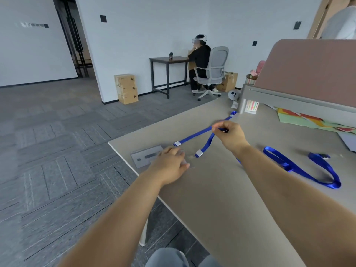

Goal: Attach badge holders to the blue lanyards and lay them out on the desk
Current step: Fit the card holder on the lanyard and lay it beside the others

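On the beige desk my right hand pinches a blue lanyard and holds it a little above the surface. That lanyard's two ends with silver clips hang down toward the desk's left corner. My left hand lies flat, fingers spread, over a clear badge holder at the desk's corner, next to the clips. A second blue lanyard lies looped on the desk to the right of my right forearm.
A grey and pink partition borders the desk's far side, with coloured papers under it. The desk's left edge drops to grey carpet. A seated person on an office chair works at a dark table; cardboard boxes stand by the wall.
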`<state>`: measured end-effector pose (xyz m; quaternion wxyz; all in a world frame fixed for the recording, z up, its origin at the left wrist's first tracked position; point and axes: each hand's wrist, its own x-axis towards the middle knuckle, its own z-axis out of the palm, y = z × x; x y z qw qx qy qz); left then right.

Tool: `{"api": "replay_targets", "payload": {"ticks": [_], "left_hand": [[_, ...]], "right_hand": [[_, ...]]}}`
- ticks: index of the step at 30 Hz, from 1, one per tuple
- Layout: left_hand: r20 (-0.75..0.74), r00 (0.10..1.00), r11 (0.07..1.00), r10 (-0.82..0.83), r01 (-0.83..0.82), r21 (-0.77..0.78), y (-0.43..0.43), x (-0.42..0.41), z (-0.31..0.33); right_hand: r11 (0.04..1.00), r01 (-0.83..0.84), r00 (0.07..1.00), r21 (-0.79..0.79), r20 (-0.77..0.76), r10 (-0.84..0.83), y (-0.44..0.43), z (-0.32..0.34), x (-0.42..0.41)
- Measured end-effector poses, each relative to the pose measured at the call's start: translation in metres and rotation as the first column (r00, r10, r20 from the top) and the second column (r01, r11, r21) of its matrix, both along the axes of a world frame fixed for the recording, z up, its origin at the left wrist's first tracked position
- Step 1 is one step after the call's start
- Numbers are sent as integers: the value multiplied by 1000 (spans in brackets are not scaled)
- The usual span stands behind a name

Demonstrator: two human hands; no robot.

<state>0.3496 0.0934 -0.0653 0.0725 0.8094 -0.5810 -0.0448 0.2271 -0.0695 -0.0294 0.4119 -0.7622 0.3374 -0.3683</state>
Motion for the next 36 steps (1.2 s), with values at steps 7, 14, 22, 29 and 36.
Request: {"api": "replay_targets", "payload": {"ticks": [7,14,22,29,36], "left_hand": [[-578,815,947,-32,-160,-277,-67,-16,18],[-486,873,953,-28,-124,-277,-98,-6,9],[-234,964,962,129,-179,-207,-89,6,11],[-210,976,956,54,-111,-273,-125,-21,21],[-528,849,955,-1,-156,-253,-161,-23,25]], "right_hand": [[978,-206,977,25,-50,207,-15,-2,-5],[907,-420,881,31,-225,415,-44,9,-7],[929,-131,928,-345,-373,-8,-80,7,-8],[848,-149,855,-509,-497,-148,-99,10,-12],[903,-164,835,-397,-543,-87,-128,24,-20]]}}
